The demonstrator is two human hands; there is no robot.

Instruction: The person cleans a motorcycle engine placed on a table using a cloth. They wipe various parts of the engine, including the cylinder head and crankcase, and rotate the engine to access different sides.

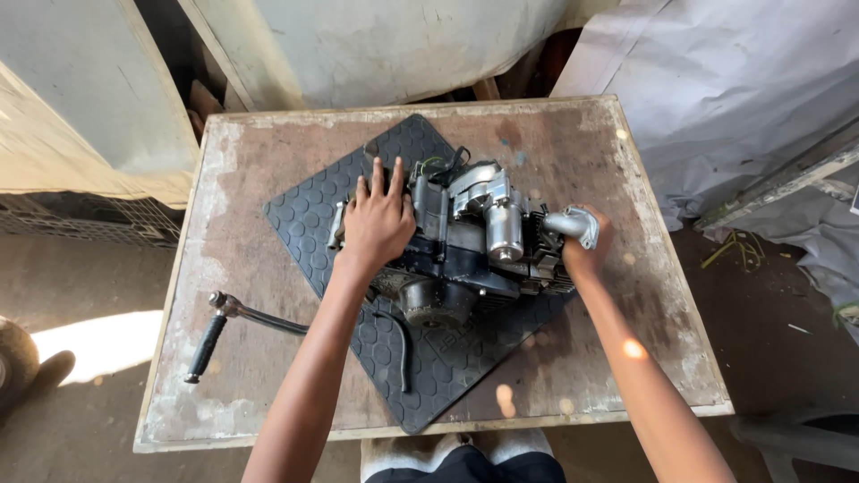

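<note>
Two bare hands steady a small grey-and-black metal motorcycle engine (465, 241) resting on a black hexagon-patterned rubber mat (313, 224) atop a worn wooden table (250, 358). Left hand (378, 219) lies flat, fingers spread, on the casing; right hand (586, 250) wraps the silver intake elbow (573, 224). Likely risk: the engine tipping or sliding if either hand's pressure eases.

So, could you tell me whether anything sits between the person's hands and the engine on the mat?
Nothing visible does. The left hand lies flat on the engine, and the right hand grips its grey pipe. The kick lever sticks out towards the left.
</note>
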